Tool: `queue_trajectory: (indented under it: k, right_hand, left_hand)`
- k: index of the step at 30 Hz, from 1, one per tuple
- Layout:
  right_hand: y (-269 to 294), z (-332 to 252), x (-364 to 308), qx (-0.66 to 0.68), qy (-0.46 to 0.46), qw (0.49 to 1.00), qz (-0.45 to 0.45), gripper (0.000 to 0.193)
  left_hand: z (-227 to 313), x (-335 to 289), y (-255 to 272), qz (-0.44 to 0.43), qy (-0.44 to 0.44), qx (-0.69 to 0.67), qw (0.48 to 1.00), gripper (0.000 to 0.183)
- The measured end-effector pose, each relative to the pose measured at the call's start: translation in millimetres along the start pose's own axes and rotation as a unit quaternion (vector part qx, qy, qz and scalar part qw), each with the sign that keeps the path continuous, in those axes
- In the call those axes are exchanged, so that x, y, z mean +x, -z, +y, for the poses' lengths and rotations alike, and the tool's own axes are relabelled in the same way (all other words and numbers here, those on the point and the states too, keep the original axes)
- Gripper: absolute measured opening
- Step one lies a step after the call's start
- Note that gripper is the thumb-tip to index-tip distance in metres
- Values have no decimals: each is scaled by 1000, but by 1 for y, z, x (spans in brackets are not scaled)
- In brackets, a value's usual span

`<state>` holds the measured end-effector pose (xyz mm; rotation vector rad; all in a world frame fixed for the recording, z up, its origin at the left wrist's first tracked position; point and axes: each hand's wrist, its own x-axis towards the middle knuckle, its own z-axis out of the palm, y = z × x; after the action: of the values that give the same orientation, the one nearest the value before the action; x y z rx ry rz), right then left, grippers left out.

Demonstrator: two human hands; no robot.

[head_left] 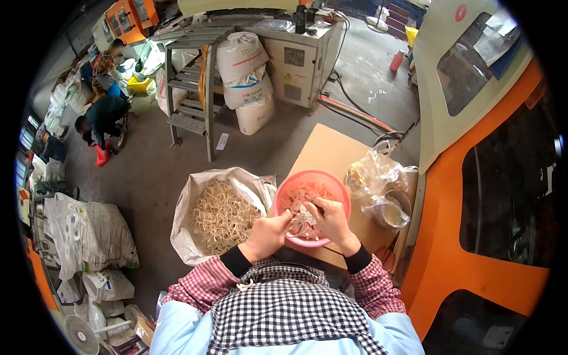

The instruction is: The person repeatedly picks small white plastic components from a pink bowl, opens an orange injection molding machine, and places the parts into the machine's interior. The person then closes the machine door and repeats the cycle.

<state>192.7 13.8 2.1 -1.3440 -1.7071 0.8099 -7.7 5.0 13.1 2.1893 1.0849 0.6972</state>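
Note:
A pink basin (348, 208) stands in front of me, holding many small, thin, translucent whitish pieces (302, 195). My left hand (267, 235) is closed at the basin's left rim, thumb pointing inward. Its grip hides whatever is in it. Over the basin's middle, my right hand (331, 220) is closed too, fingers curled in a pinch. Pale plastic bits lie around its fingertips, and I cannot make out what they hold. Left of the basin, an opened white sack (182, 235) is full of beige, curled, loop-like pieces (225, 216).
Under the basin lies a brown cardboard sheet (319, 151), with a clear plastic bag (378, 174) and a round container (391, 212) on it. An orange machine (438, 213) borders the right. Beyond are metal steps (192, 100), stacked sacks (245, 77) and a crouching person (105, 118).

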Motion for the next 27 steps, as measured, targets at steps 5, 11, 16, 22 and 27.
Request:
queue_trajectory:
  k: [5, 11, 16, 22, 27]
  right_hand:
    - [-5, 20, 18, -354, -25, 931, 85, 31]
    - [11, -12, 12, -26, 95, 989, -107, 32]
    - [-6, -37, 15, 33, 1, 989, -145, 28]
    - [-16, -42, 12, 12, 116, 993, 9, 19]
    - [-40, -60, 0, 33, 156, 987, 35, 18]
  left_hand:
    - [8, 4, -9, 36, -89, 174, 980, 9]
    - [-6, 6, 2, 52, -71, 68, 994, 21]
    - [-11, 10, 11, 18, -33, 91, 995, 30]
    - [10, -15, 21, 268, -122, 161, 942, 32]
    - [10, -28, 8, 20, 314, -618, 721, 39]
